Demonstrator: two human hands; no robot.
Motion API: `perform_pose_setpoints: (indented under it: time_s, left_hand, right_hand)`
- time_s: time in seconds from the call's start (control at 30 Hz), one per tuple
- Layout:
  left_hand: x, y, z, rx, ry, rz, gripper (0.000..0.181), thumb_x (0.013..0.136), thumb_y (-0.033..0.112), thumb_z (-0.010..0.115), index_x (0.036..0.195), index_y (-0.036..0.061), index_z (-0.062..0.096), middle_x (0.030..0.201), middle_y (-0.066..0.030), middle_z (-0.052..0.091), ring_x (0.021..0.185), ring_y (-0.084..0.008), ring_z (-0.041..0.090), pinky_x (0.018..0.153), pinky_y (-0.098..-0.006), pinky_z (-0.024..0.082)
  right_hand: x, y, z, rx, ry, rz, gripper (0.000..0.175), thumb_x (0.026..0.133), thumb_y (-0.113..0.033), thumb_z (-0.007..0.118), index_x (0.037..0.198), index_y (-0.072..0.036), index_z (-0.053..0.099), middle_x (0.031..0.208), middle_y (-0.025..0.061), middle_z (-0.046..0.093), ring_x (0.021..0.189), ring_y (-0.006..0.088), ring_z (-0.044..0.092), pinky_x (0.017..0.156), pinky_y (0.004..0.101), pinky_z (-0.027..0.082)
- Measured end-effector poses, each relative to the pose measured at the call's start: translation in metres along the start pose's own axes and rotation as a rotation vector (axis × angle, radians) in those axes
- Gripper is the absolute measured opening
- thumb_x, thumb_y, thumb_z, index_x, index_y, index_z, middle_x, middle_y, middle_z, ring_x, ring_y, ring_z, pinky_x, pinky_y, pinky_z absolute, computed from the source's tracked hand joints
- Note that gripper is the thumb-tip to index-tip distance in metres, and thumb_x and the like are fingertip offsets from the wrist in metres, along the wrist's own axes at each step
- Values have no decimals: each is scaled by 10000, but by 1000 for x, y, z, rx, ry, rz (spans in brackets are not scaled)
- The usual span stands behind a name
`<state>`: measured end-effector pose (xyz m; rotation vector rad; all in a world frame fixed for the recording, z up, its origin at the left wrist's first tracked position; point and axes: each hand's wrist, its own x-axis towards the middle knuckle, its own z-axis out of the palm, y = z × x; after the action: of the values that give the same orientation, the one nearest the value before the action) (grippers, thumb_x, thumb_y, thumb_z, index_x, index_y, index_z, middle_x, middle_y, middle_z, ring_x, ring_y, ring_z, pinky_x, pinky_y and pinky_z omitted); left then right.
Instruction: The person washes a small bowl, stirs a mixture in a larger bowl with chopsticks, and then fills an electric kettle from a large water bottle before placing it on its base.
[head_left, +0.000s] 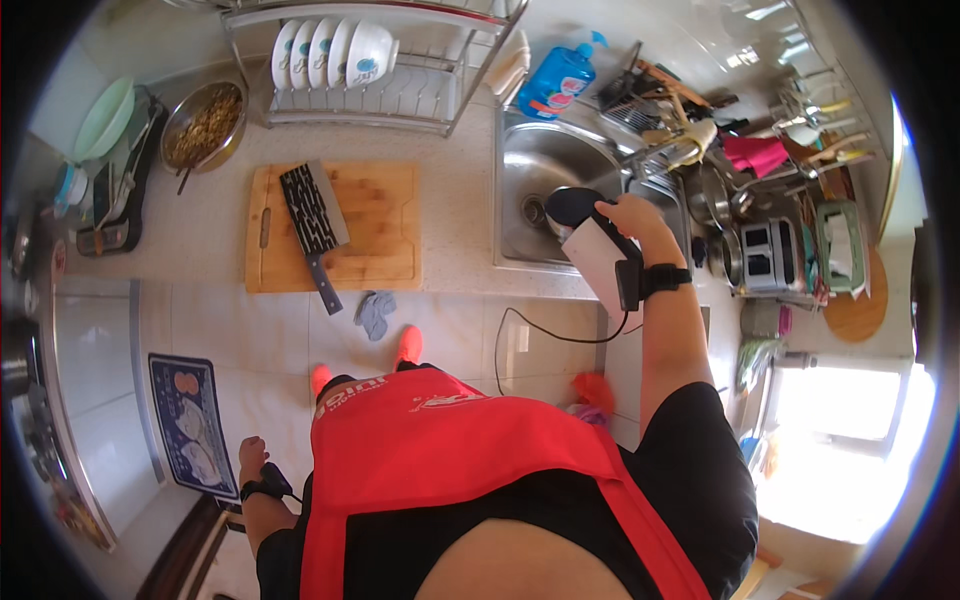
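Note:
My right hand is over the right side of the stainless steel sink, with its fingers around the black edge of a white and black object. The object has a pale flat side and a dark round part over the basin, close to the drain; its exact kind is unclear. At my left side, well below the counter, my left hand hangs with its fingers loosely curled and no item visible in it. Each wrist carries a strapped black device, and a cable runs from the right one.
A cleaver lies on a wooden cutting board, its handle past the counter edge. Nearby are a metal bowl of brown food, a dish rack with several bowls, a blue pump bottle and the faucet. A grey cloth hangs below the counter edge or lies on the floor.

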<state>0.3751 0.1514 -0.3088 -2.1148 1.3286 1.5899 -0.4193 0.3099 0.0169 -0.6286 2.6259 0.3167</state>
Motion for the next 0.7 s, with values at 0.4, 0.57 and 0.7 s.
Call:
perform_pose_setpoints:
  time_s: [0.4, 0.57, 0.7]
  left_hand:
    - [-34, 9, 43, -74, 77, -64, 329, 771, 170, 558, 1075, 44, 548, 835, -94, 578, 613, -186, 570, 465, -308, 443]
    - [-59, 62, 35, -9, 115, -18, 320, 775, 165, 559, 1080, 69, 540, 827, -71, 564, 621, -173, 561, 465, -308, 428]
    - [-76, 135, 18, -187, 39, -58, 330, 795, 186, 561, 1108, 89, 523, 872, -52, 555, 687, -169, 560, 571, -307, 441]
  right_hand:
    - [28, -2, -11, -101, -55, -25, 539, 775, -514, 513, 759, 7, 653, 711, 147, 650, 724, 278, 642, 705, 387, 474]
    - [23, 20, -11, 203, 184, -110, 655, 790, -552, 478, 941, 74, 598, 714, 182, 640, 641, 284, 639, 673, 388, 488]
    - [31, 42, 11, 215, 108, -64, 628, 793, -545, 495, 900, 65, 599, 674, 161, 628, 599, 257, 627, 626, 367, 486]
